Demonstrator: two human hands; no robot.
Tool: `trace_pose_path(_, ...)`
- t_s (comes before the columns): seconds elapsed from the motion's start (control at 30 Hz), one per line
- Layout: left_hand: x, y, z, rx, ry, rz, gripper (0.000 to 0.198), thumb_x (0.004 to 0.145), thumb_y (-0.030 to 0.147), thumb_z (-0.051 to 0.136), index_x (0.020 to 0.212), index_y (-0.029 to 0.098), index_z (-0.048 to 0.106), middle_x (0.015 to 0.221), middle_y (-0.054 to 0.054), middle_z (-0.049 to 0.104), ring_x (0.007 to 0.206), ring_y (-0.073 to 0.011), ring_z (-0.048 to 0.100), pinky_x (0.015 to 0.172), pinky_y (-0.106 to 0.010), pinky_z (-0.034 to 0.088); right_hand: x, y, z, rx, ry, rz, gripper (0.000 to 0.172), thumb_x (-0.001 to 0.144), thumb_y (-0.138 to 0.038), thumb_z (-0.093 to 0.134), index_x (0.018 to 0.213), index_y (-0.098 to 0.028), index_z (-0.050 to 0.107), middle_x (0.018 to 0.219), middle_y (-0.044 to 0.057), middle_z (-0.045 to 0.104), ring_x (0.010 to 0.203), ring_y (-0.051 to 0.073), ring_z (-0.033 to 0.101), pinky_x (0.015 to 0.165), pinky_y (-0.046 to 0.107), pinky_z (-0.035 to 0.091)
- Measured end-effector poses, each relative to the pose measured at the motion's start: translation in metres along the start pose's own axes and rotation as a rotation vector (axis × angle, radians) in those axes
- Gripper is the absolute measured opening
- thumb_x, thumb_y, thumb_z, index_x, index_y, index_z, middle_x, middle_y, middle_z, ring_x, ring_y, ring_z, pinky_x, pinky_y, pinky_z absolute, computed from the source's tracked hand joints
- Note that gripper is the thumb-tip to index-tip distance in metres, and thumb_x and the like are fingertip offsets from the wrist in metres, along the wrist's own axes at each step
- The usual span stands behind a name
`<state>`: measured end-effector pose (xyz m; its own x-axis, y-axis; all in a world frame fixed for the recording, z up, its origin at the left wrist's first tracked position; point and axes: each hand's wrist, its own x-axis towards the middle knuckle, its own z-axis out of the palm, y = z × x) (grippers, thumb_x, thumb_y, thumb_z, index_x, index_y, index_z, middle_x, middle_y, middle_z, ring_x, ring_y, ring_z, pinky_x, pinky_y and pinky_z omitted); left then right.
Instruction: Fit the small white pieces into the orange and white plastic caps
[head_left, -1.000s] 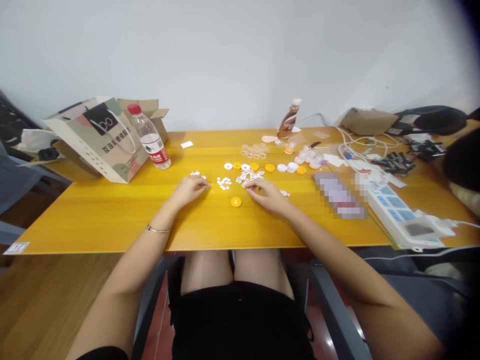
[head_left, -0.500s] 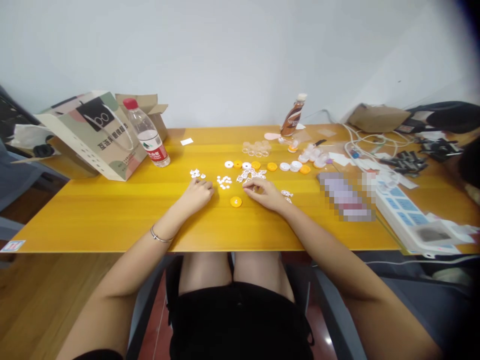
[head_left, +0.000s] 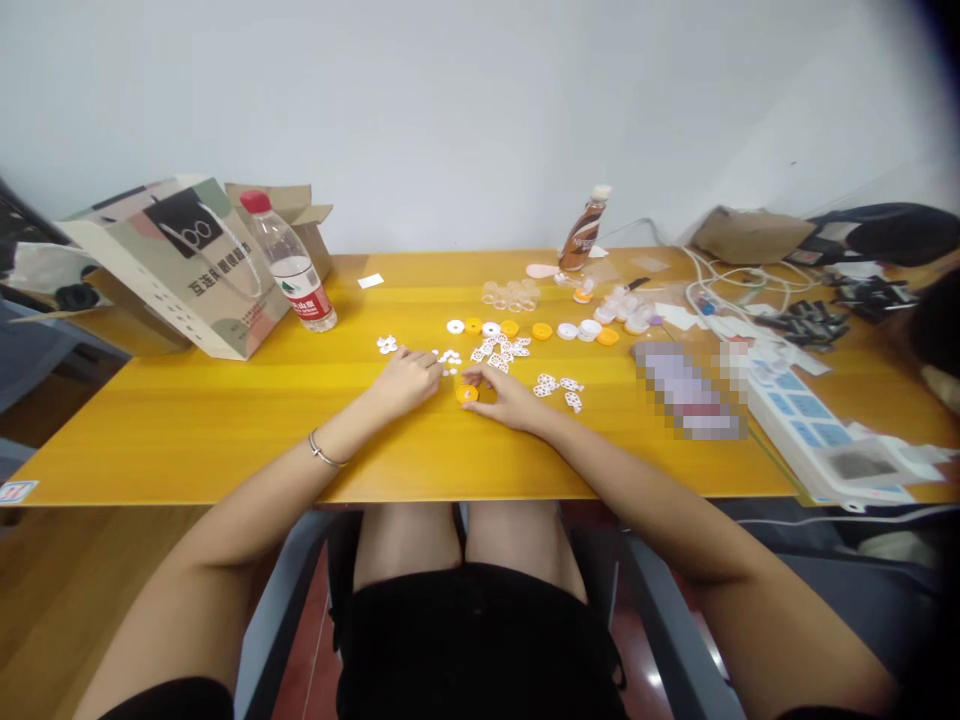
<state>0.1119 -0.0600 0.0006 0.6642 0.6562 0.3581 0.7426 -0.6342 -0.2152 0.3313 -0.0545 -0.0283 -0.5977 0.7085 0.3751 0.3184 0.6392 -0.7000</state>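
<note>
My right hand [head_left: 504,397] rests on the yellow table [head_left: 225,420] with thumb and fingers pinched round a small orange round cap [head_left: 466,394]. My left hand [head_left: 409,379] lies curled just to its left, fingertips touching a cluster of tiny white pieces [head_left: 449,358]; whether it grips one is hidden. More small white pieces [head_left: 501,350] lie just beyond both hands, another cluster of white pieces [head_left: 559,387] to the right, and a few white bits [head_left: 387,345] to the left. A row of orange and white caps [head_left: 525,329] runs further back.
A water bottle [head_left: 287,262] and a paper bag [head_left: 180,265] stand at the back left. A brown drink bottle [head_left: 584,235] stands at the back. Cables [head_left: 735,290], a white power strip [head_left: 810,425] and black parts [head_left: 806,320] crowd the right side.
My right hand moved left from the white pieces and closed on the orange cap. My left hand shifted right towards the small white cluster.
</note>
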Motion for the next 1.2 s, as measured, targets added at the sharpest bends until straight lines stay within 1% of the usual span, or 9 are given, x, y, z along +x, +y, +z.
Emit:
trace_pose_path(0.1,0.005,0.009,0.007,-0.263,0.108,0.005,0.016,0.089,0.024,0.05,0.09,0.016,0.064,0.084,-0.006,0.066,0.078,-0.0154,0.06,0.07,-0.028,0.041,0.002,-0.001,0.0,0.026,-0.004,0.012,0.041,0.076,-0.025,0.066,0.113,-0.017,0.05,0.107,0.009,0.064,0.099,0.021,0.062,0.089,0.04,0.049)
trace_pose_path(0.17,0.005,0.014,0.011,-0.37,0.138,0.023,0.019,0.091,0.026,0.049,0.093,0.017,0.065,0.087,-0.006,0.067,0.08,-0.0148,0.061,0.072,-0.028,0.042,0.002,-0.002,-0.001,0.033,-0.009,0.017,0.041,0.076,-0.025,0.067,0.112,-0.017,0.05,0.109,0.01,0.064,0.101,0.021,0.062,0.09,0.04,0.049)
trace_pose_path(0.3,0.002,0.02,0.015,-0.407,0.136,0.027,0.021,0.09,0.027,0.049,0.087,0.017,0.067,0.085,-0.006,0.066,0.08,-0.0151,0.06,0.073,-0.029,0.043,0.002,-0.005,-0.001,0.03,-0.009,0.028,0.042,0.075,-0.025,0.068,0.112,-0.017,0.05,0.11,0.011,0.064,0.103,0.021,0.062,0.09,0.04,0.049)
trace_pose_path(0.47,0.001,0.022,0.017,-0.404,0.187,0.002,0.023,0.091,0.029,0.049,0.088,0.017,0.068,0.083,-0.006,0.065,0.079,-0.0149,0.059,0.071,-0.028,0.042,0.002,-0.006,-0.001,0.018,-0.002,0.025,0.039,0.075,-0.024,0.067,0.11,-0.016,0.05,0.109,0.012,0.064,0.103,0.021,0.062,0.091,0.04,0.049)
trace_pose_path(0.63,0.0,0.022,0.012,-0.334,0.166,0.101,0.025,0.093,0.028,0.045,0.089,0.017,0.067,0.091,-0.006,0.067,0.083,-0.0164,0.06,0.071,-0.029,0.039,0.002,-0.006,-0.001,0.004,0.0,0.026,0.037,0.075,-0.024,0.067,0.108,-0.017,0.052,0.107,0.011,0.065,0.101,0.021,0.063,0.09,0.04,0.05)
trace_pose_path(0.77,-0.004,0.017,0.006,-0.252,0.091,0.185,0.028,0.095,0.028,0.04,0.101,0.018,0.066,0.096,-0.007,0.067,0.088,-0.0175,0.059,0.075,-0.031,0.038,0.001,-0.004,0.0,0.009,0.02,0.035,0.036,0.074,-0.026,0.069,0.105,-0.018,0.052,0.105,0.009,0.065,0.099,0.02,0.064,0.089,0.04,0.051)
trace_pose_path(0.93,-0.008,0.013,0.002,-0.347,0.032,0.145,0.027,0.095,0.028,0.042,0.108,0.02,0.064,0.101,-0.008,0.064,0.096,-0.0182,0.057,0.082,-0.032,0.039,-0.001,0.002,0.003,0.022,0.08,0.038,0.036,0.073,-0.029,0.071,0.103,-0.019,0.053,0.102,0.008,0.063,0.091,0.019,0.065,0.084,0.04,0.055)
trace_pose_path(1.07,-0.009,0.014,0.004,-0.489,0.032,0.096,0.027,0.093,0.027,0.044,0.111,0.02,0.063,0.108,-0.009,0.061,0.101,-0.0192,0.056,0.087,-0.035,0.041,-0.001,0.006,0.005,0.039,0.098,0.01,0.028,0.074,-0.033,0.069,0.095,-0.02,0.055,0.096,0.006,0.06,0.089,0.018,0.064,0.084,0.04,0.056)
trace_pose_path(1.2,-0.009,0.014,0.006,-0.573,0.049,0.066,0.026,0.091,0.024,0.047,0.11,0.02,0.064,0.108,-0.009,0.061,0.102,-0.0194,0.055,0.09,-0.036,0.043,-0.001,0.007,0.007,0.06,0.11,0.004,0.024,0.075,-0.033,0.068,0.091,-0.02,0.056,0.094,0.005,0.059,0.088,0.017,0.063,0.086,0.038,0.056)
